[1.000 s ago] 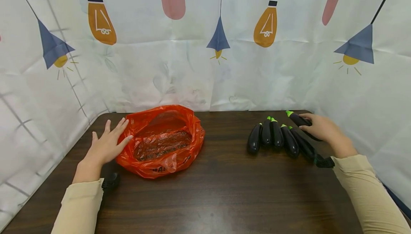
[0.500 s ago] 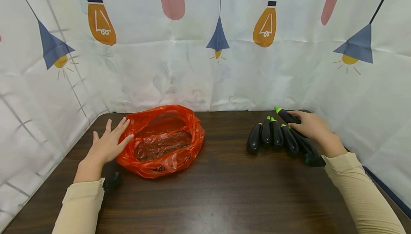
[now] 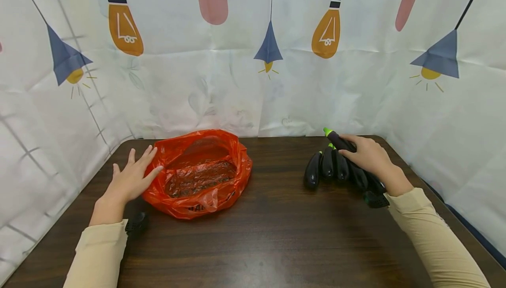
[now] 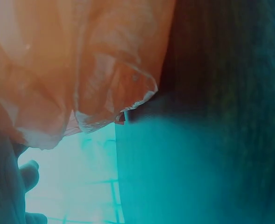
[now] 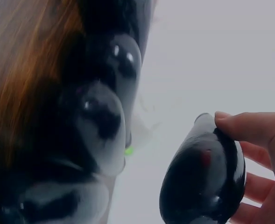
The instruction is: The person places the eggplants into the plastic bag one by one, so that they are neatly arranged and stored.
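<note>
An orange-red plastic bag (image 3: 233, 191) stands with its mouth spread wide on the left half of the table. My left hand (image 3: 128, 177) rests against the bag's left side, fingers straight and spread. In the left wrist view the bag (image 4: 114, 60) hangs over part of the scene. My right hand (image 3: 369, 156) grips a dark eggplant (image 3: 340, 141) with a bright green stem end, above a row of several other eggplants (image 3: 313, 171). The right wrist view has the held eggplant (image 5: 202, 177) between thumb and fingers, apart from the row (image 5: 100, 121) beside it.
A dark wood table (image 3: 253, 244) lies under everything. Behind it hangs a pale sheet (image 3: 237, 90) printed with lamps and bulbs, reaching the table's far edge. Black wrist gear (image 3: 375, 199) sits under the right wrist, close to the eggplants.
My right hand has moved left with the gripped eggplant, from the right end of the row to above its middle. My left hand and the bag have hardly moved.
</note>
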